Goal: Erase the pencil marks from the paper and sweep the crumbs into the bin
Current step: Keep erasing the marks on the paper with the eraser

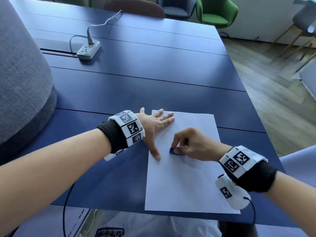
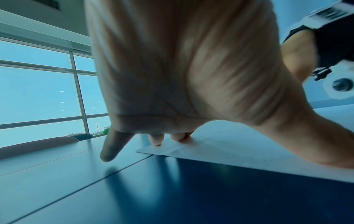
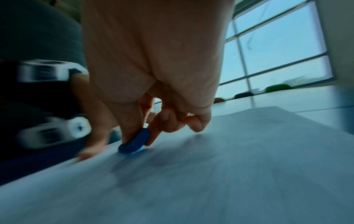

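Note:
A white sheet of paper [image 1: 186, 178] lies on the blue table [image 1: 136, 79] near its front edge. My left hand [image 1: 154, 127] lies flat with fingers spread on the sheet's upper left corner, its thumb on the left edge. My right hand [image 1: 189, 144] pinches a small blue eraser [image 1: 176, 151] between thumb and fingers and holds it down on the sheet. In the right wrist view the eraser [image 3: 135, 142] touches the paper [image 3: 210, 174], and the picture is blurred. The left wrist view shows the fingertips [image 2: 157, 141] pressing the paper [image 2: 239, 150]. No pencil marks, crumbs or bin can be made out.
A grey power strip [image 1: 88, 49] with its cable lies at the back left of the table. A large grey upholstered shape [image 1: 20, 74] stands at the left. Chairs, one green [image 1: 217, 12], line the far side. Wooden floor lies to the right.

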Tool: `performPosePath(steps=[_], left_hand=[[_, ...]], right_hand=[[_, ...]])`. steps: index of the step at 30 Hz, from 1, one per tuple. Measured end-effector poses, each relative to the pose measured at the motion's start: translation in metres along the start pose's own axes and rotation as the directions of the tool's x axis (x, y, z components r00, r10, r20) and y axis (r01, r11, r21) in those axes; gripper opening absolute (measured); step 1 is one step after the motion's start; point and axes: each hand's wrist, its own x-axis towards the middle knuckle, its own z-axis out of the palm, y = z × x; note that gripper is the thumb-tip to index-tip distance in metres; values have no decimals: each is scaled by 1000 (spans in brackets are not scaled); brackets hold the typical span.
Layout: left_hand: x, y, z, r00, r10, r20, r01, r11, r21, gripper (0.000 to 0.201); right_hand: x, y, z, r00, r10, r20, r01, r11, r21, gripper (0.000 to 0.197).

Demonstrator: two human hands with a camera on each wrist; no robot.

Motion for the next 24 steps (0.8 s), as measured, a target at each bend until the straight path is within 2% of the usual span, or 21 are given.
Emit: performPosePath(steps=[2,3,6,7,8,11,12,18,22,24], left_hand=[[0,0,0,1000,5,-5,-5,1000,-6,147],[-1,0,-1,1000,6,-6,-6,1000,-10,148],[2,-2,1,1000,-2,-15,1,1000,-29,151],[4,-3,2,1000,-12,-20,11,999,-43,154],[6,-4,4,999,-25,-26,23,998,-61,156],[8,-7,7,998,-44,-37,40,995,-93,160],[8,-7,7,998,-37,-43,33,995,-98,160],[3,-4,4,998,3,-55,-10,992,-122,155],[2,-6,5,997,13,-71,-23,990,-137,156],[5,-7,6,998,3,-64,-11,992,-129,157]], right_hand=[[-5,-4,2,994,-35,104,37,999,-18,2],[-1,-2,-1,996,-38,78,40,999,-28,3],[12,7,-8,994,12,-110,-13,1000,-3,3],[11,8,-6,991,16,-130,-15,1000,11,2],[7,8,-2,994,4,-111,-2,1000,16,2],[-9,-2,9,997,-53,50,53,999,0,2],[-8,-3,8,997,-53,60,54,998,-15,3],[42,10,-26,985,30,-170,-49,993,-106,2],[56,17,-29,929,112,-353,-149,986,-77,1],[47,12,-21,945,69,-320,-87,995,-42,4]])
